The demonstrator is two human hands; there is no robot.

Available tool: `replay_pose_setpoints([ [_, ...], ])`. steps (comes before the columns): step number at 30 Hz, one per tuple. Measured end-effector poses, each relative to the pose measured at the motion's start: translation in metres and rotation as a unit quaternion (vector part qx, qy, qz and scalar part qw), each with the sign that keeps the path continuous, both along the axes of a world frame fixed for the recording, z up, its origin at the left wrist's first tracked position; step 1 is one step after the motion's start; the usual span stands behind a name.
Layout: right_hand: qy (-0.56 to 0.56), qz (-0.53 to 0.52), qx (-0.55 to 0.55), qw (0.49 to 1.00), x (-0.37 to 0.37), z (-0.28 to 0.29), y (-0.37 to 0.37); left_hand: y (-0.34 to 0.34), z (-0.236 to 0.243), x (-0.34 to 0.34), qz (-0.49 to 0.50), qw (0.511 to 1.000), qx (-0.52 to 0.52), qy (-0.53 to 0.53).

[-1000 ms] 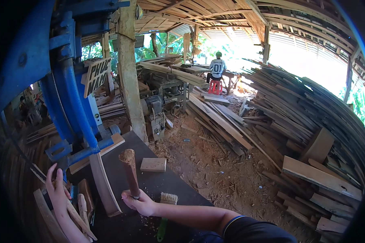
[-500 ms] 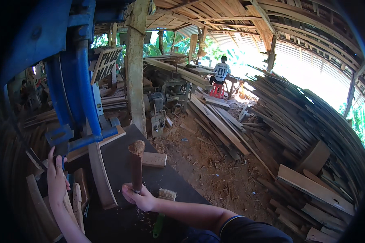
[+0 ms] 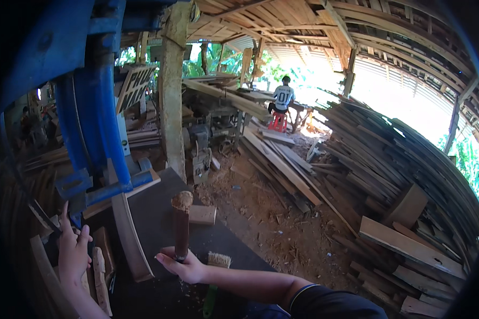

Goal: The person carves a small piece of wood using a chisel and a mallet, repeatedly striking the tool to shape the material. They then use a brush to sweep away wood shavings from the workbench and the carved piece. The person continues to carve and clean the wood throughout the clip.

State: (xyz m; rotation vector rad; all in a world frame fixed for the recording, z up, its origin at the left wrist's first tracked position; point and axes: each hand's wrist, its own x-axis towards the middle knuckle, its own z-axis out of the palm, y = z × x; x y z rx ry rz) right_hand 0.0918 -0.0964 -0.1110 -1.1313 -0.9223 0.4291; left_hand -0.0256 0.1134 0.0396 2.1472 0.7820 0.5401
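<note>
R hand (image 3: pixel 185 268) fingers wrapped round handle (image 3: pixel 181 231), upright over bench (image 3: pixel 158 212). L hand (image 3: pixel 74 255): index & thumb spread; can't tell if rest grip anything. Curved slat (image 3: pixel 129 236) on bench, seemingly shaped already; block (image 3: pixel 204 215) apart, prob. not yet worked.

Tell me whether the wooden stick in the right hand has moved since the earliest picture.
Yes: the upper end of the wooden stick has swung right, closing the sideways gap to the small block on the dark table.
</note>
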Motion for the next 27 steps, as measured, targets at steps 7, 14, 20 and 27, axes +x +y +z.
replay_pose_setpoints([
  [7, -0.084, -0.03, 0.004, 0.996, -0.002, 0.011, -0.009, 0.011, -0.018, 0.003, 0.002, 0.999, 0.039, 0.021],
  [14, -0.069, 0.0, 0.0, 0.998, -0.002, 0.008, -0.007, 0.006, -0.013, -0.028, -0.011, 0.999, 0.032, 0.027],
  [20, -0.068, 0.002, 0.004, 0.998, 0.001, 0.008, -0.008, -0.029, 0.013, -0.051, -0.037, 0.993, 0.113, 0.017],
  [27, -0.058, -0.013, -0.007, 0.998, 0.002, 0.007, -0.009, -0.082, 0.022, -0.04, -0.199, 0.95, 0.061, -0.231],
])
